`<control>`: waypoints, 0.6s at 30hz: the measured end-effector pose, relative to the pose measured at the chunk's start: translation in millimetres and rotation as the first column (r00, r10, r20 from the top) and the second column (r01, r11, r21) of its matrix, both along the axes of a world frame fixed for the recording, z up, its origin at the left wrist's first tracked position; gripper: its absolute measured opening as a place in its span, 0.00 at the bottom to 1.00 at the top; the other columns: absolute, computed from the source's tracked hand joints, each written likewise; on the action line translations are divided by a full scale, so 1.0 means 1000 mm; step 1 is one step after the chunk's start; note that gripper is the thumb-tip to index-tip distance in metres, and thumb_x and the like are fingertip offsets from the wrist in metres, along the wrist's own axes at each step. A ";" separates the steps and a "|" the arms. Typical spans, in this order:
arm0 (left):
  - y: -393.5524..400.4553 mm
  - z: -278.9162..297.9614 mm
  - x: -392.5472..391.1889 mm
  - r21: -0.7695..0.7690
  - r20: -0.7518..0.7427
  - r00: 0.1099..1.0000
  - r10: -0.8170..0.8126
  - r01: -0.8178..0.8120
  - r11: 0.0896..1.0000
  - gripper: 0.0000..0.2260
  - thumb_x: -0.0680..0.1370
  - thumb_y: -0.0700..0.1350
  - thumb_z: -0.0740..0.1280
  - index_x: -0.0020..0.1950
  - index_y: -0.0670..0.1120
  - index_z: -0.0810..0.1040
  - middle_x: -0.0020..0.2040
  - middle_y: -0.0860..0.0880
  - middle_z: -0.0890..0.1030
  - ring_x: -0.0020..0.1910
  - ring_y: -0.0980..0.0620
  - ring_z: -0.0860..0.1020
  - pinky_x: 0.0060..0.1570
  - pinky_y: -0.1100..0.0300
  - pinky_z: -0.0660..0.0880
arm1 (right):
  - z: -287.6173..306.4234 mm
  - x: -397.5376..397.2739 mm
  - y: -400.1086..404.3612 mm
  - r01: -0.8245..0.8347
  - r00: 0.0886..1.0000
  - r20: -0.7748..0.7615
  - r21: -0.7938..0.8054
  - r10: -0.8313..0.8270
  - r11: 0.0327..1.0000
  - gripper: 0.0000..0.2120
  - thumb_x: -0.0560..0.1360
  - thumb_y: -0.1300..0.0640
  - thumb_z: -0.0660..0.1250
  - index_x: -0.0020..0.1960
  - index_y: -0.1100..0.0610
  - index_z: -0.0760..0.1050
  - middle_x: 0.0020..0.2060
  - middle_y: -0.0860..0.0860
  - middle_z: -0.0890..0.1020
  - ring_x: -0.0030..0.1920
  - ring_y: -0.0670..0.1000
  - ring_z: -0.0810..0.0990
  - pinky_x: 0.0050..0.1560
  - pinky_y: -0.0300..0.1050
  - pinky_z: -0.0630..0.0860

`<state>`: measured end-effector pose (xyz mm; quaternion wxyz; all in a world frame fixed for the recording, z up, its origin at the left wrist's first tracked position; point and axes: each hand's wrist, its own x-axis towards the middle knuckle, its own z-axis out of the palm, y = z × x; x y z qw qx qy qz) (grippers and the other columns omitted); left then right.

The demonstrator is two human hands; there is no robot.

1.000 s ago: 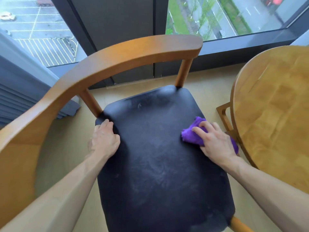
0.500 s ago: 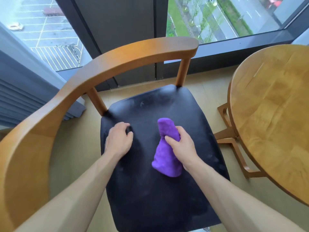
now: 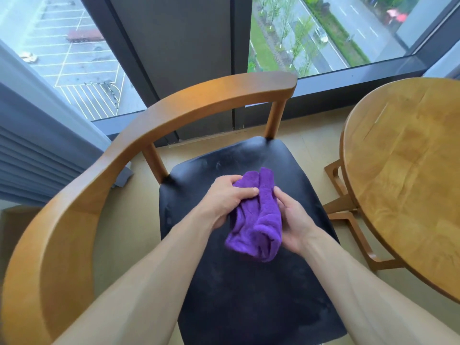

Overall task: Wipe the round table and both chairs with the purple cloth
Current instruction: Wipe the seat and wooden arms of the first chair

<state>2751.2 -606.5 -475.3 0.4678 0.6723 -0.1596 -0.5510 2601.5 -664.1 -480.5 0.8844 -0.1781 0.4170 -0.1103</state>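
A wooden chair [image 3: 154,125] with a curved backrest and a black padded seat [image 3: 249,295] stands in front of me. The purple cloth [image 3: 256,220] hangs bunched above the middle of the seat, held between both hands. My left hand [image 3: 226,197] grips its upper left part, thumb on top. My right hand [image 3: 293,217] holds its right side with curled fingers. The round wooden table [image 3: 408,170] stands to the right. Only one chair is in view.
The table's wooden leg frame [image 3: 348,215] stands on the beige floor close to the chair's right side. A large window with a dark frame [image 3: 174,58] runs behind the chair. Grey pleated curtain [image 3: 37,158] hangs at the left.
My right hand slid the cloth from the seat's right edge to the middle and lifted it. My left hand left the seat and took hold of the cloth.
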 end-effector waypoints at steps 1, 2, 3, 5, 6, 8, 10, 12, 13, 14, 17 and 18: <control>-0.002 0.004 0.001 -0.003 0.053 0.998 -0.015 0.015 1.000 0.11 0.71 0.37 0.75 0.52 0.40 0.83 0.44 0.44 0.84 0.44 0.47 0.83 0.53 0.49 0.79 | 0.004 0.001 0.000 -0.039 0.999 -0.026 -0.039 0.038 0.998 0.25 0.83 0.42 0.55 0.68 0.60 0.76 0.61 0.61 0.81 0.62 0.59 0.81 0.65 0.56 0.76; -0.004 0.008 0.001 -0.007 0.105 0.994 -0.016 0.017 1.000 0.09 0.71 0.37 0.74 0.50 0.41 0.82 0.43 0.45 0.84 0.42 0.48 0.82 0.51 0.50 0.79 | 0.007 0.000 0.001 -0.077 0.996 -0.048 -0.083 0.073 0.994 0.26 0.82 0.40 0.56 0.67 0.58 0.77 0.61 0.60 0.82 0.62 0.59 0.81 0.66 0.57 0.75; -0.005 0.012 0.002 -0.014 0.134 0.991 -0.004 0.006 1.000 0.08 0.72 0.36 0.73 0.50 0.42 0.82 0.42 0.45 0.83 0.41 0.49 0.81 0.49 0.50 0.80 | 0.011 -0.001 0.001 -0.111 0.993 -0.059 -0.129 0.104 0.985 0.25 0.82 0.40 0.57 0.66 0.57 0.77 0.60 0.59 0.82 0.62 0.58 0.81 0.66 0.57 0.74; -0.006 0.018 0.006 -0.030 0.141 0.990 0.004 0.000 1.000 0.07 0.72 0.36 0.71 0.48 0.45 0.80 0.41 0.46 0.82 0.40 0.49 0.80 0.46 0.51 0.79 | 0.013 -0.004 0.002 -0.154 0.986 -0.090 -0.215 0.137 0.964 0.19 0.81 0.48 0.63 0.66 0.58 0.77 0.59 0.58 0.83 0.61 0.58 0.82 0.66 0.58 0.75; -0.006 0.022 0.009 -0.029 0.136 0.991 -0.006 0.010 1.000 0.07 0.72 0.35 0.70 0.46 0.46 0.80 0.41 0.47 0.81 0.40 0.49 0.80 0.44 0.51 0.77 | 0.012 -0.006 0.002 -0.165 0.982 -0.135 -0.265 0.133 0.950 0.17 0.80 0.53 0.66 0.66 0.59 0.77 0.58 0.58 0.84 0.59 0.58 0.83 0.65 0.59 0.75; -0.005 0.026 0.018 0.005 0.131 0.991 -0.027 0.027 1.000 0.08 0.71 0.35 0.68 0.44 0.47 0.78 0.40 0.47 0.80 0.40 0.49 0.79 0.43 0.53 0.75 | 0.009 -0.011 0.000 -0.162 0.961 -0.269 -0.345 0.068 0.924 0.13 0.77 0.59 0.70 0.61 0.61 0.79 0.54 0.57 0.85 0.56 0.59 0.84 0.64 0.62 0.76; -0.003 0.031 0.025 0.063 0.122 0.992 -0.028 0.021 0.998 0.08 0.67 0.38 0.68 0.43 0.47 0.79 0.40 0.46 0.81 0.42 0.47 0.79 0.44 0.53 0.73 | 0.012 -0.019 -0.002 -0.137 0.948 -0.317 -0.362 0.017 0.922 0.10 0.78 0.60 0.68 0.58 0.61 0.80 0.52 0.58 0.86 0.55 0.59 0.84 0.63 0.62 0.77; 0.000 0.037 0.025 0.094 0.093 0.995 -0.036 0.027 0.995 0.10 0.62 0.40 0.68 0.42 0.47 0.80 0.41 0.45 0.81 0.42 0.45 0.79 0.42 0.53 0.72 | 0.018 -0.030 -0.004 -0.100 0.963 -0.270 -0.373 -0.005 0.922 0.09 0.80 0.61 0.65 0.59 0.60 0.80 0.54 0.58 0.85 0.53 0.57 0.84 0.59 0.55 0.80; 0.002 0.040 0.024 0.098 0.085 0.995 -0.050 0.041 0.994 0.11 0.61 0.41 0.68 0.42 0.47 0.80 0.41 0.44 0.81 0.42 0.45 0.79 0.41 0.53 0.72 | 0.022 -0.035 -0.005 -0.089 0.969 -0.246 -0.389 -0.010 0.917 0.10 0.80 0.61 0.64 0.59 0.59 0.80 0.53 0.57 0.85 0.52 0.55 0.85 0.55 0.51 0.81; 0.003 0.044 0.021 0.095 0.082 0.995 -0.064 0.056 0.994 0.12 0.61 0.41 0.68 0.43 0.46 0.81 0.41 0.44 0.81 0.41 0.45 0.79 0.39 0.54 0.72 | 0.026 -0.039 -0.006 -0.084 0.974 -0.226 -0.406 -0.011 0.910 0.10 0.81 0.61 0.64 0.59 0.57 0.80 0.53 0.56 0.86 0.51 0.53 0.85 0.51 0.48 0.82; 0.007 0.058 0.009 0.052 0.105 0.991 -0.085 0.080 0.995 0.10 0.64 0.37 0.69 0.45 0.44 0.82 0.41 0.44 0.82 0.42 0.45 0.80 0.39 0.56 0.74 | 0.036 -0.050 -0.007 -0.066 0.980 -0.199 -0.453 -0.029 0.889 0.09 0.81 0.61 0.64 0.59 0.54 0.80 0.51 0.53 0.86 0.50 0.52 0.85 0.47 0.45 0.82; 0.009 0.064 0.004 0.029 0.124 0.989 -0.085 0.082 0.996 0.10 0.67 0.35 0.69 0.46 0.44 0.82 0.41 0.44 0.82 0.42 0.45 0.80 0.39 0.56 0.74 | 0.040 -0.054 -0.007 -0.060 0.979 -0.199 -0.467 -0.039 0.882 0.09 0.81 0.61 0.64 0.59 0.54 0.79 0.51 0.53 0.86 0.50 0.52 0.85 0.47 0.46 0.82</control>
